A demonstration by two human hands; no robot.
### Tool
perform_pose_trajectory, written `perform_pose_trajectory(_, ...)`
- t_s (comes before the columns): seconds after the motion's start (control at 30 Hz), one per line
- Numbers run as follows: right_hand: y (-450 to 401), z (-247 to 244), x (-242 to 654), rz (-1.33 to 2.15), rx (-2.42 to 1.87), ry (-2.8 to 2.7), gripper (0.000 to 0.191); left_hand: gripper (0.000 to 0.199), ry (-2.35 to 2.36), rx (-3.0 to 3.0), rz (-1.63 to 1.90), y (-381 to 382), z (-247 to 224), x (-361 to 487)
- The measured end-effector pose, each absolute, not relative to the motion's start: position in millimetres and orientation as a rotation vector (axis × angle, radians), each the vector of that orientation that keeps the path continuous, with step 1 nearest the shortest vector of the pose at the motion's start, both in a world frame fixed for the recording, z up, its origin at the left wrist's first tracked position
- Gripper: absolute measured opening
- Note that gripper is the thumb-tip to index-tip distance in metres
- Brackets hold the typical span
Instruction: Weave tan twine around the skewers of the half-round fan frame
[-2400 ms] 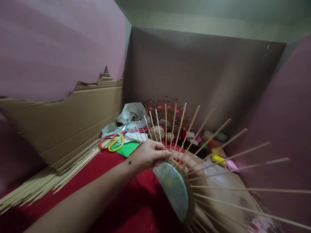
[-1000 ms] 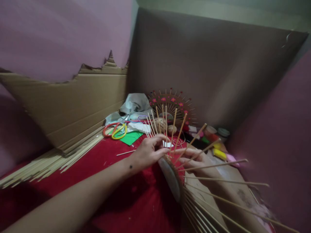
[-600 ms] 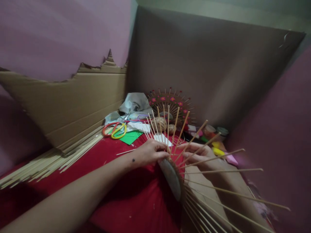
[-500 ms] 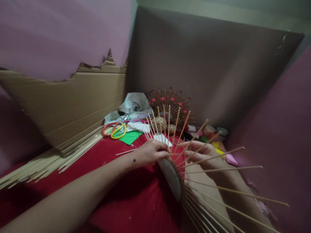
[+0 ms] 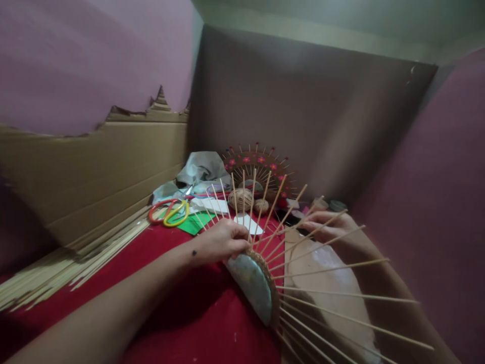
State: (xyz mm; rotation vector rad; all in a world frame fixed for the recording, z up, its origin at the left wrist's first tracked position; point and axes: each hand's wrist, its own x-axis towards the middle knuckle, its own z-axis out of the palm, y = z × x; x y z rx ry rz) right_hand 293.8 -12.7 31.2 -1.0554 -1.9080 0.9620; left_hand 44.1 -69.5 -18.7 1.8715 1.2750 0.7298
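My left hand [image 5: 229,240] is closed on the upper edge of a half-round base [image 5: 252,285] with a pale, mottled face and a woven twine rim. Thin wooden sticks [image 5: 333,266] fan out from that rim, up and to the right. My right hand [image 5: 328,225] is among the sticks on the right, its fingers pinched together. A thin strand of twine [image 5: 275,234] appears to run from the rim near my left hand to those fingers. The sticks partly cover my right fingertips.
Scissors [image 5: 176,213] with red and yellow handles lie by green paper [image 5: 195,222]. Twine balls [image 5: 241,200] sit before a finished flowered fan piece [image 5: 261,161]. Loose sticks [image 5: 76,268] lie left, beside cardboard [image 5: 132,151]. Red cloth [image 5: 182,323] covers the surface.
My right hand has moved right and slightly up, away from the rim, drawing the strand out longer. My left hand keeps its hold on the base. The whole view has shifted a little.
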Motion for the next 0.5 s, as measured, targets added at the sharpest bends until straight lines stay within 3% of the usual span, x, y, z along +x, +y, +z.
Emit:
perform_pose_trajectory(0.27,14.9,71.8,263.5,1.280,-0.907,-1.758,0.020,0.015,1.204,1.927,0.746,-71.8,-23.6,52.5)
perform_pose_trajectory(0.5,15.6,109.4,233.6,1.206,-0.801,-1.946,0.018,0.012,1.221,2.068,0.815,-78.1,-21.3,55.3)
